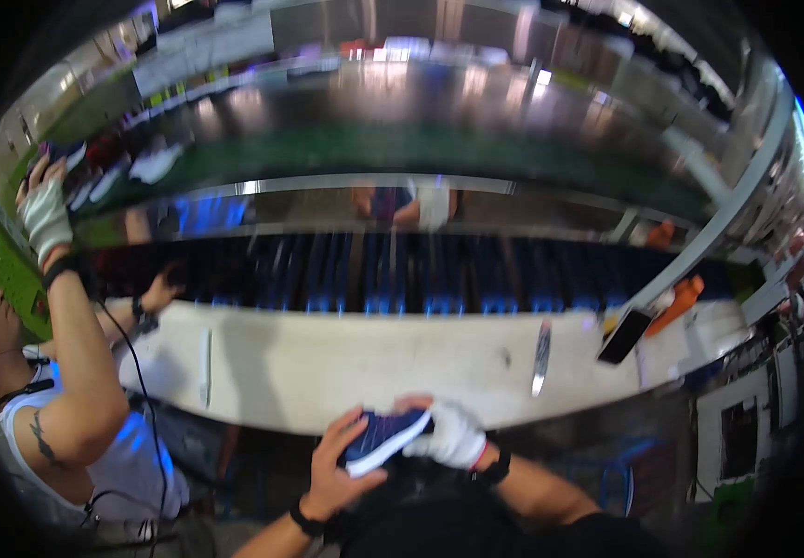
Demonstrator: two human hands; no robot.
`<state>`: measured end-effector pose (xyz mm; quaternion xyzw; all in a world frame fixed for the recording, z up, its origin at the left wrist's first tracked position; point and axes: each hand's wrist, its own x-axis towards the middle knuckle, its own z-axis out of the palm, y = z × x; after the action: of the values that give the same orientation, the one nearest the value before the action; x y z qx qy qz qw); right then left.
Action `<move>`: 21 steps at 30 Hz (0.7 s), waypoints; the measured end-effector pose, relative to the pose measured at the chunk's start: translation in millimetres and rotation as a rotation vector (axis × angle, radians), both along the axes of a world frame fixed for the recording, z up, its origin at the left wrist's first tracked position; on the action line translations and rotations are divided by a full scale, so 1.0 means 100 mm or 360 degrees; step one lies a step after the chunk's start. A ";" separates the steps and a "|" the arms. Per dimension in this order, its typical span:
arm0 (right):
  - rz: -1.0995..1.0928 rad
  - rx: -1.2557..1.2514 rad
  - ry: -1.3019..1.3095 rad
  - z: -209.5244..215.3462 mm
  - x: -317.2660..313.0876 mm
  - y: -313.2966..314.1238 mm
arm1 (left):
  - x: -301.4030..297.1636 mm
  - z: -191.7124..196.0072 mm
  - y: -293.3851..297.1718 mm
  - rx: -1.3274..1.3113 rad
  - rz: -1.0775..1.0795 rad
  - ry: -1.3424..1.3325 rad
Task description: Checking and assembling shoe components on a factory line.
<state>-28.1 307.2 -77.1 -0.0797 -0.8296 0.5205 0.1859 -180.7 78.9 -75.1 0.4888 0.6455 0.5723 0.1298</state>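
Note:
A dark blue shoe with a white sole is held between my two hands, just in front of the near edge of the pale worktable. My left hand, bare, grips one end, with its thumb along the sole and fingers over the upper. At the other end, my right hand in a white glove closes around the shoe. Some of its fingers are hidden behind the shoe. Motion softens the picture, so fine detail on the upper cannot be made out.
A white stick-like tool, a slim pen-like tool and a black phone-like device are on the worktable. Beyond runs a dark roller conveyor under a green belt. A co-worker stands at left, reaching towards shoes.

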 end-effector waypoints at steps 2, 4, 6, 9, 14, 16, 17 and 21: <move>0.0032 -0.0514 -0.0214 0.14 0.01 0.07 | -0.01 0.06 0.08 0.0127 -0.0069 -0.0479; 0.0158 -0.0493 -0.0028 0.64 -0.10 0.41 | -0.02 0.29 0.19 0.0320 -0.0192 -0.0881; 0.0081 -0.0179 0.0218 1.31 -0.27 0.82 | -0.23 0.26 0.22 0.0325 -0.0112 -0.0711; -0.0523 -0.0342 0.0786 2.66 -0.58 1.24 | -0.57 -0.06 0.30 0.0119 0.0068 -0.0709; -0.0334 0.0096 0.1512 3.68 -1.08 1.58 | -0.72 -0.62 0.37 -0.0047 0.0373 -0.0503; -0.0447 0.0538 0.1037 3.57 -1.16 1.57 | -0.61 -0.42 0.37 -0.0189 0.0415 -0.0353; -0.0497 0.0727 0.0889 3.46 -1.22 1.56 | -0.61 -0.39 0.37 -0.0192 0.0412 -0.0350; -0.0608 0.1483 0.0914 2.99 -1.60 1.88 | -0.70 -0.28 0.39 -0.0270 0.0291 -0.0385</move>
<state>-188.3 494.8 222.2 0.0066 -0.8584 0.0583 0.5096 -250.5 117.7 -102.9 0.3430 0.7130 0.5798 0.1948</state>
